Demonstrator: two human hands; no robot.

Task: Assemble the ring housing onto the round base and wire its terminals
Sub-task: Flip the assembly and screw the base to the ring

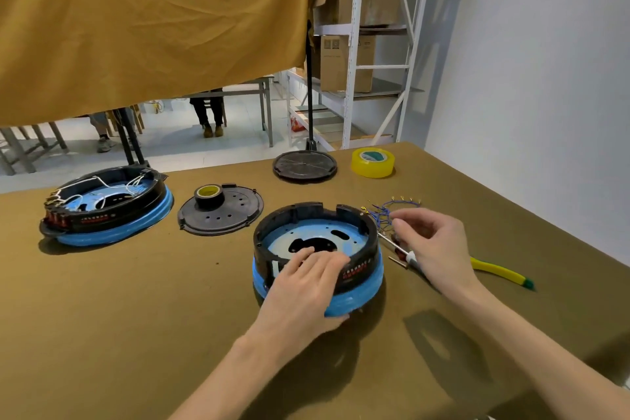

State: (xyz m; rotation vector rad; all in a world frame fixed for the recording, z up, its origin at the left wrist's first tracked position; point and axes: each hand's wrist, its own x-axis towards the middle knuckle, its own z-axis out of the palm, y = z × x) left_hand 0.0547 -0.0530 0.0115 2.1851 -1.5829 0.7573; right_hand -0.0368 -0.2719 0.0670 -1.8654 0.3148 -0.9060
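At the lower centre of the frame we see the black ring housing (354, 215) sitting on the round base (354, 297), whose blue-wrapped rim shows below the ring and whose pale blue plate shows inside it; both stand on the olive counter (136, 317). Our left hand (306, 283) lies over the near wall of the ring, fingers fairly straight and reaching over the rim, thumb down against the blue base. Our right hand (433, 242) hovers just right of the ring, fingers curled with fingertips drawn together near a bundle of blue wires (385, 215) with small yellow terminals; we cannot tell whether it pinches a wire. A screwdriver (397, 247) with a metal shaft lies beneath that hand, and a yellow tool (497, 273) with a green tip lies to the right of the wrist. At the left of the frame stands a second assembly (105, 211), already strung with white wires. Between the two lies a black disc (221, 215) carrying a black tape roll (208, 195). Farther back sit another black disc (304, 165) and a yellow tape roll (373, 162).
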